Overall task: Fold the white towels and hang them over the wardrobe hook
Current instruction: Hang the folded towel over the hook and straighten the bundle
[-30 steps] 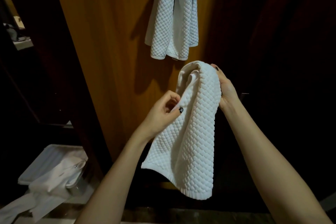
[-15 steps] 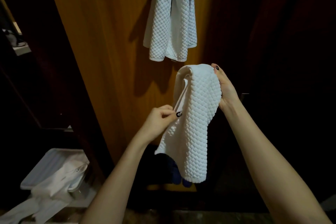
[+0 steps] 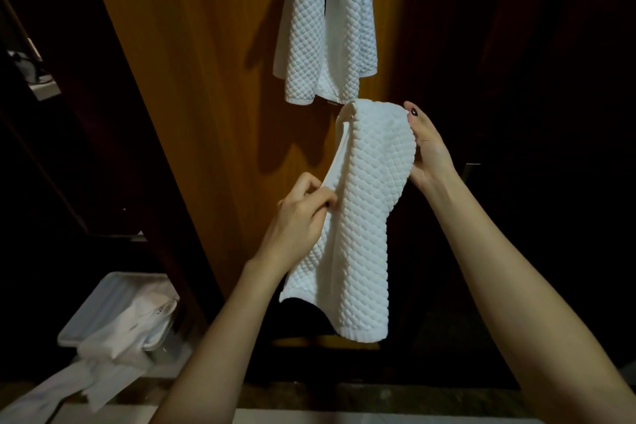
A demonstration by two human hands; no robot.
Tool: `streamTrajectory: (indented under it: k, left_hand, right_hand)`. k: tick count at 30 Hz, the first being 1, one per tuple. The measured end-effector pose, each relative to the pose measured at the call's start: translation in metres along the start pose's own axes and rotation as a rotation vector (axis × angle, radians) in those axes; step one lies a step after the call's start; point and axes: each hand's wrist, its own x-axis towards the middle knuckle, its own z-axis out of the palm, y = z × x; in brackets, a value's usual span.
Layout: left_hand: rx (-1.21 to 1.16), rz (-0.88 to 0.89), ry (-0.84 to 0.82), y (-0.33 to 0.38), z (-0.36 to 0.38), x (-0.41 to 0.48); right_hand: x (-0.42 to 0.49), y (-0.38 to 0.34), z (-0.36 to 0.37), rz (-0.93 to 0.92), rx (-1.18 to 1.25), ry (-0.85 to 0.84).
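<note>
The held towel (image 3: 361, 217) hung in front of me between my hands. My left hand (image 3: 299, 217) pinched its left edge about halfway down. My right hand (image 3: 426, 155) was at its upper right, fingers hidden under the draped top. Straight above it, the hung towel (image 3: 327, 27) lay against the wardrobe panel (image 3: 206, 79), which stood behind both. Low on my left, near the panel's foot, sat a tray (image 3: 99, 303) with a cloth (image 3: 120, 337) spilling out of it toward me. A shelf (image 3: 44, 91) sat far left, further back.
</note>
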Motion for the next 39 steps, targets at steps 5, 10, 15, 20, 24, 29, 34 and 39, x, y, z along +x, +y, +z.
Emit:
streamTrajectory:
  k: [5,10,15,20,24,29,34,39]
  left_hand:
    - [-0.365,-0.333,-0.055,0.007,-0.015,0.026]
    - [-0.768,-0.453,-0.198,0.017,-0.032,0.044]
    - [-0.831,-0.575,-0.112,0.01,-0.013,0.059]
    - [-0.882,-0.784,-0.038,0.004,0.023,0.041]
    - [-0.819,-0.765,-0.138,0.003,0.045,0.03]
    - [-0.804,-0.74,-0.151,0.002,0.045,0.026]
    - [-0.786,-0.795,-0.104,-0.013,0.026,0.023]
    - [-0.633,-0.784,-0.105,-0.023,0.015,0.017]
  right_hand:
    - [0.004,-0.007,0.001,-0.035,-0.106,-0.021]
    - [0.003,0.005,-0.017,0.073,-0.255,0.065]
    - [-0.018,0.01,-0.03,0.23,-1.116,0.039]
    - [-0.066,-0.016,-0.01,0.233,-0.994,-0.106]
    - [-0.08,-0.022,0.008,0.156,-1.094,-0.268]
    - [-0.073,-0.02,0.01,0.283,-1.246,-0.243]
    - [-0.063,-0.023,-0.003,0.258,-1.109,-0.257]
    - [-0.06,-0.022,-0.014,0.086,-0.97,-0.152]
